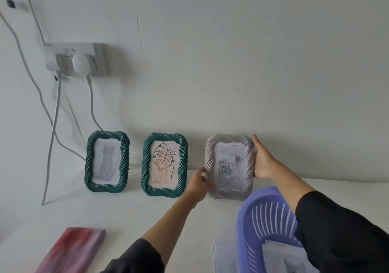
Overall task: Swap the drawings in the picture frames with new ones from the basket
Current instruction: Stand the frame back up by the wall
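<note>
Near right, the purple basket (pixel 248 230) sits on the table (pixel 126 209), drawing sheets (pixel 280 256) inside. Your left hand (pixel 197 186) pinches the white frame (pixel 229 139) at its lower left edge, fingers curled. Your right hand (pixel 263 163) clasps its right edge, thumb at the top corner. Frame upright by the far wall, rose drawing (pixel 229 167) inside. Contact with the table: cannot tell. Left of it stand the leaf frame (pixel 147 163) and the cat frame (pixel 89 167).

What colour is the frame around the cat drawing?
Dark green frame, twisted like rope; head view.
</note>
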